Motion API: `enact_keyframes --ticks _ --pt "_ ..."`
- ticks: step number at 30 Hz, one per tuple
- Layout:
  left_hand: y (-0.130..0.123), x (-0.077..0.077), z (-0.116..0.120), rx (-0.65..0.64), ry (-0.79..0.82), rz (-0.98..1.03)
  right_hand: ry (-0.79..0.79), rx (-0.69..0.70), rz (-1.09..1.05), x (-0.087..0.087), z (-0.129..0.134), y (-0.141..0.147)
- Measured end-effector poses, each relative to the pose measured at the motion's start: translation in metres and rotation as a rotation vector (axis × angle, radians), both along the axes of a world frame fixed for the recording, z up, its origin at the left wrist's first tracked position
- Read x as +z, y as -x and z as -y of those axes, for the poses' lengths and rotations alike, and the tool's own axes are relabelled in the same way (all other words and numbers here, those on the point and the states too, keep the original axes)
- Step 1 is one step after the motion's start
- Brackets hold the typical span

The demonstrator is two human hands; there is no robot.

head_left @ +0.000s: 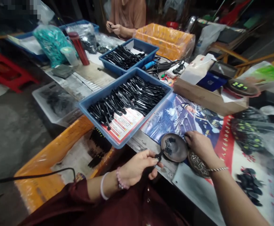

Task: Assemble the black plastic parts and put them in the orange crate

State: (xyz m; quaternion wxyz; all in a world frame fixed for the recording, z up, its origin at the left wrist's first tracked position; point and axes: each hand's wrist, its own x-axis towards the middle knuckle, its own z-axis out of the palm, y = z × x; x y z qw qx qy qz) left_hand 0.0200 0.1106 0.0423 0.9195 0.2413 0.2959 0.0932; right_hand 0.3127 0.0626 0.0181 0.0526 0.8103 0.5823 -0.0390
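Observation:
My left hand (140,166) is closed on a small black part (159,155), pinched between thumb and fingers just left of a round dish (178,147) that holds small dark pieces. Over the right rim of this dish, my right hand (199,146) has its fingers bent together; what they hold, if anything, is too small to tell. Below that hand a second round dish of small metal pieces (196,164) is partly covered. Beyond my hands stands a blue tray (118,146) with many black, slim parts (127,97) lying over a printed sheet.
A second blue tray (107,64) of black parts stands behind, near an orange crate (165,39). Another orange crate (45,182) is at lower left. Black pieces (249,186) lie at right, near a cardboard box (209,97). A person (127,15) sits across the table.

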Motion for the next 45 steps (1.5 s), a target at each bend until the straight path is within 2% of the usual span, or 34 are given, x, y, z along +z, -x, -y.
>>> enact_keyframes --ticks 5,9,11,13,16,18,20,31,38,45 --pt "-0.01 -0.005 0.003 -0.009 0.087 0.04 -0.021 -0.014 0.02 0.001 -0.001 -0.004" --pt "-0.013 -0.006 0.004 0.001 0.096 0.049 -0.122 -0.032 -0.031 0.016 0.007 0.007" --pt "-0.014 -0.005 0.004 0.05 0.082 0.052 -0.248 -0.033 -0.088 0.027 0.018 0.03" --pt "-0.015 -0.003 0.003 0.106 0.073 0.051 -0.518 0.008 -0.222 0.036 0.032 0.062" --pt "-0.019 -0.002 0.003 0.161 0.053 0.038 -0.664 0.12 -0.307 0.041 0.048 0.11" --pt "-0.023 -0.001 0.004 0.163 0.019 0.018 -0.676 0.127 -0.368 0.038 0.054 0.129" --pt "-0.027 0.0 0.005 0.147 -0.006 -0.006 -0.679 0.101 -0.409 0.034 0.056 0.137" --pt "-0.033 0.002 0.004 0.132 -0.047 -0.054 -0.766 0.044 -0.358 0.031 0.056 0.146" --pt "-0.029 0.002 0.003 0.113 -0.037 -0.08 -0.698 0.006 -0.532 0.027 0.059 0.146" --pt "-0.026 0.0 0.003 0.087 -0.003 -0.07 -0.68 0.061 -0.453 0.026 0.063 0.147"
